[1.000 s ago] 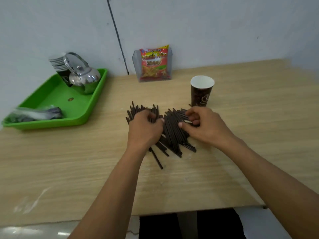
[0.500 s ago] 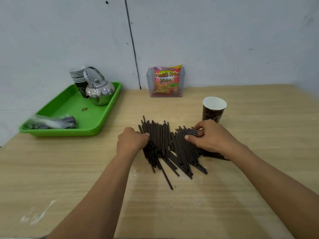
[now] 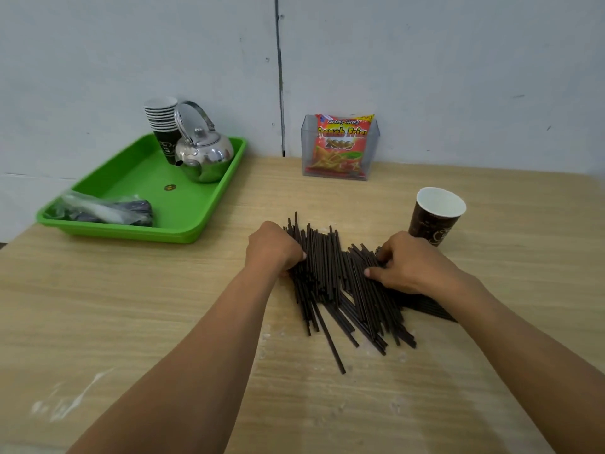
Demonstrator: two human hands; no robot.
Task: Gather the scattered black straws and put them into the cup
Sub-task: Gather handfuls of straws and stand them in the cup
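I have both hands down on the pile of black straws, which lies flat on the wooden table near the middle of my view; my left hand sits at the pile's 9 o'clock edge with the fingers curled together against the outer straws, and my right hand presses on the 3 o'clock side, fingers spread a little over the tops and the thumb pointing inward; neither hand has a bundle lifted, so I judge I am herding the pile inward from both flanks to square it up before any grasp.

The straws are thin, stiff, matte rods, roughly parallel and running 12 to 6 o'clock, though the near ends fan out and one stray straw pokes out toward 6 o'clock; I expect they roll and slip easily, which is why pinching from two sides makes sense.

The cup stands upright at about 2 o'clock from the pile, just beyond my right hand; it is a dark printed paper cup with a white inside, nothing showing in it, placed close for a short carry; being light and tapered, it could tip when a bundle goes in.
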